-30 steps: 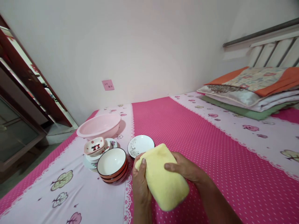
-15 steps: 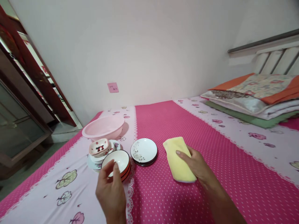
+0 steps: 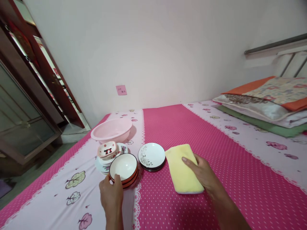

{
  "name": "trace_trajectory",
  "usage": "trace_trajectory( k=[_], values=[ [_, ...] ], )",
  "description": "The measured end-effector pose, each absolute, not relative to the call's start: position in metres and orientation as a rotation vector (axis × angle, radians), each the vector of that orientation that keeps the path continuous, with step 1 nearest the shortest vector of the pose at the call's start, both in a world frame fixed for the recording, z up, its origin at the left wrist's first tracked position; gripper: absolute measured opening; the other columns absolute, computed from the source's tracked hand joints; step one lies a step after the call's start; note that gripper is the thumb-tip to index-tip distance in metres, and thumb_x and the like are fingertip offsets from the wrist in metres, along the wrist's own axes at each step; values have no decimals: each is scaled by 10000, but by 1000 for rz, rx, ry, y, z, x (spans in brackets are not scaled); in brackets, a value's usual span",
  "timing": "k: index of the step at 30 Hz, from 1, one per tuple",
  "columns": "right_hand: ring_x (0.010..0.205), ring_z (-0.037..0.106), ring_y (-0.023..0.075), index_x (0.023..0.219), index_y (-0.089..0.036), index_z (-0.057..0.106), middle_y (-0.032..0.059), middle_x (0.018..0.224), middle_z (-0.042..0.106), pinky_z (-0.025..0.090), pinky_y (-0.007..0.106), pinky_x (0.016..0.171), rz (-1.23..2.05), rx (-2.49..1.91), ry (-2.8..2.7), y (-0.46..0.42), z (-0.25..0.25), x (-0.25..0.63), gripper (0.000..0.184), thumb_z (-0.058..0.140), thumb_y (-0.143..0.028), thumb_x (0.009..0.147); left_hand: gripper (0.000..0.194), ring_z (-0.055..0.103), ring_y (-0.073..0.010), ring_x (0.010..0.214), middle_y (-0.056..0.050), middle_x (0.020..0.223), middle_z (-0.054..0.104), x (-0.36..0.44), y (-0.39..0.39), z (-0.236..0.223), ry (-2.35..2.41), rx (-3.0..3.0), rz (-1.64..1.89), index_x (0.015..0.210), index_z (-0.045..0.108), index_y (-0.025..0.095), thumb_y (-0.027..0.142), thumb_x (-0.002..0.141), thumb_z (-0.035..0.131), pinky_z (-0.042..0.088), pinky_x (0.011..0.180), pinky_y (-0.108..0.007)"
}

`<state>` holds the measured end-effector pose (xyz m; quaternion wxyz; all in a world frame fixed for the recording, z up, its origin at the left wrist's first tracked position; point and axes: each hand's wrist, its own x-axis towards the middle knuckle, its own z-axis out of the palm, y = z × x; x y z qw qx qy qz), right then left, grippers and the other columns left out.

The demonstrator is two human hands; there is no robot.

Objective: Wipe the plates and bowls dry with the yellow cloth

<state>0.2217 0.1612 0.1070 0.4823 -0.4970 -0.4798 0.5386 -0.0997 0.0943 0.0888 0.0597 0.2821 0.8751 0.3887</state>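
Note:
My right hand (image 3: 200, 171) holds a folded yellow cloth (image 3: 183, 169) above the pink part of the bedspread, thumb on top of it. At the near rim of a stack of bowls, white inside and orange-brown outside, is my left hand (image 3: 111, 193). Its thumb reaches over the edge of the top bowl (image 3: 124, 166) and its fingers are outside, pinching the rim. Just right of the bowls sits a stack of dark-rimmed white plates (image 3: 153, 155) with a grey flower print. Behind the bowls, a small square patterned dish (image 3: 107, 150) rests on stacked floral plates (image 3: 102, 166).
A pink basin (image 3: 112, 129) stands behind the dishes, near the wall. Folded bedding (image 3: 263, 102) is piled at the right, by the headboard (image 3: 292, 64). A pink note (image 3: 121, 90) is stuck on the wall. The bed's left edge drops to the floor.
My left hand has come down from above the bowls onto the near rim of the top one. The yellow cloth stays in my right hand. The view has shifted slightly left.

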Motion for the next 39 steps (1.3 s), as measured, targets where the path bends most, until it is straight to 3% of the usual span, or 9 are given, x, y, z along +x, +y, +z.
trace_trajectory(
  k=[3, 7, 13, 23, 30, 36, 39],
  values=[
    [791, 779, 307, 1149, -143, 671, 140, 1009, 803, 612, 370, 621, 1290, -1224, -1209, 162, 107, 221, 608, 791, -589, 754, 496, 681, -386, 1086, -242, 1192, 709, -99, 95, 92, 2671, 834, 1153, 1277, 687, 87, 330, 925, 437, 514, 890, -449],
    [814, 780, 325, 1143, -142, 678, 149, 1012, 802, 613, 381, 630, 1282, -1239, -1228, 163, 104, 222, 604, 789, -587, 750, 537, 660, -409, 1184, -247, 1279, 707, -94, 93, 96, 2704, 801, 1160, 1368, 645, 96, 329, 954, 396, 499, 958, -474],
    [837, 778, 322, 1164, -142, 667, 149, 1038, 797, 617, 383, 653, 1298, -1210, -1263, 165, 97, 222, 582, 765, -578, 791, 542, 665, -388, 1196, -212, 1318, 707, -88, 92, 95, 2742, 798, 1228, 1413, 617, 150, 369, 994, 352, 498, 993, -488],
    [816, 778, 312, 1161, -147, 672, 149, 1047, 798, 608, 372, 643, 1316, -1235, -1296, 161, 104, 215, 596, 760, -588, 771, 515, 710, -370, 1066, -151, 1282, 749, -81, 96, 92, 2752, 706, 1425, 1423, 632, 263, 441, 1010, 381, 503, 909, -480],
    [815, 773, 302, 1130, -145, 687, 117, 965, 801, 595, 354, 640, 1312, -1209, -1312, 160, 102, 215, 541, 747, -573, 805, 566, 713, -365, 1057, -195, 1240, 756, -75, 92, 93, 2740, 725, 1700, 1411, 645, 180, 474, 1017, 364, 515, 908, -456],
    [796, 772, 310, 1132, -145, 685, 122, 959, 803, 599, 375, 644, 1326, -1218, -1281, 158, 105, 218, 571, 765, -589, 780, 543, 671, -308, 1089, -146, 1233, 731, -82, 77, 109, 2373, 440, 2242, 1374, 659, 159, 476, 971, 479, 524, 946, -415],
    [811, 771, 319, 1136, -141, 680, 135, 993, 801, 597, 381, 645, 1301, -1234, -1291, 159, 108, 219, 589, 757, -602, 778, 519, 674, -274, 973, -99, 1111, 728, -84, 71, 120, 1921, 347, 2280, 1339, 650, 163, 452, 924, 535, 558, 830, -393]
  ],
)
